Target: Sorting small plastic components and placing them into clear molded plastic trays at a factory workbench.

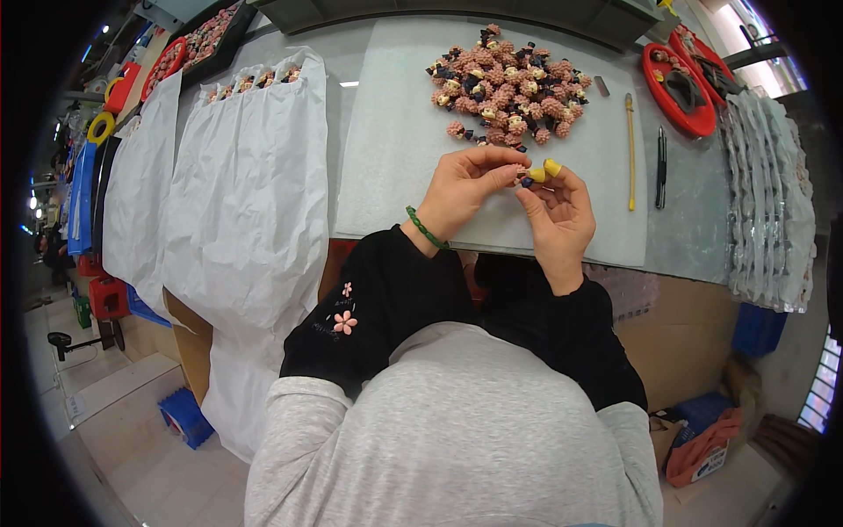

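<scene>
the left hand [461, 189] is nearly closed, thumb and forefinger pinching a small figure [523, 174] over the near part of a white sheet [386, 132]. the right hand [562, 215] is half curled, its thumb and two fingertips in yellow covers [551, 167] right at the figure; whether they grip it cannot be told. a green bracelet [426, 228] circles the left wrist.

just beyond the hands lies a pile [509, 88] of similar pink and dark figures. right of it on the sheet are a grey block [601, 86] and a yellow stick [630, 154]; a dark pen [661, 167] lies on the worktop [689, 202] near a red tray [680, 92]. white paper [250, 167] drapes at left, and a blue crate [186, 417] sits on the tiled floor [158, 474].
</scene>
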Motion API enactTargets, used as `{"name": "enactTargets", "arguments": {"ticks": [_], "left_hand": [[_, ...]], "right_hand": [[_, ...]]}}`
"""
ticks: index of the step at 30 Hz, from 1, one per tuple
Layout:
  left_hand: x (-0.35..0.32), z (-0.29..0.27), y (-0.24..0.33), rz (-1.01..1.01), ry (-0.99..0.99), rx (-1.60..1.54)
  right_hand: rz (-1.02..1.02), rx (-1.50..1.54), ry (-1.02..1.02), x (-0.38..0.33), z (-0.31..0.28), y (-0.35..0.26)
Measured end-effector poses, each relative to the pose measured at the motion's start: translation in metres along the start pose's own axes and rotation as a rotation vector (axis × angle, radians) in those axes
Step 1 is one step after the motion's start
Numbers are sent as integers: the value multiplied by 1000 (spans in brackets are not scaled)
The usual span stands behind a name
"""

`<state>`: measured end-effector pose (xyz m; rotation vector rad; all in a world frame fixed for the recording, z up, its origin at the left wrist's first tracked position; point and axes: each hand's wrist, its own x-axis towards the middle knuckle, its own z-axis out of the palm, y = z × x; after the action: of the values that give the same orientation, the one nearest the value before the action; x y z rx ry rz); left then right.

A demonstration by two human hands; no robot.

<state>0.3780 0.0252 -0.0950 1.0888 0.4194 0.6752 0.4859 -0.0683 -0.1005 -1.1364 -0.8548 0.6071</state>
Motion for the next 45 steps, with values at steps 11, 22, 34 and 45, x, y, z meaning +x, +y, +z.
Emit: {"name": "enactTargets", "arguments": {"ticks": [11,22,34,45], "left_hand": [[-2,2,5,-10,-26,-31],[-6,-3,12,-153,-56,-314],[-11,3,9,-103,-3,-52],[-8,5,3,-15,12,46]], "right_hand": [[-27,-41,-56,1,-1,-5],[-365,-1081,-168,65,-4,-8],[-116,-103,-138,10,7,-9],[28,25,-11,0,2,-3]]}}
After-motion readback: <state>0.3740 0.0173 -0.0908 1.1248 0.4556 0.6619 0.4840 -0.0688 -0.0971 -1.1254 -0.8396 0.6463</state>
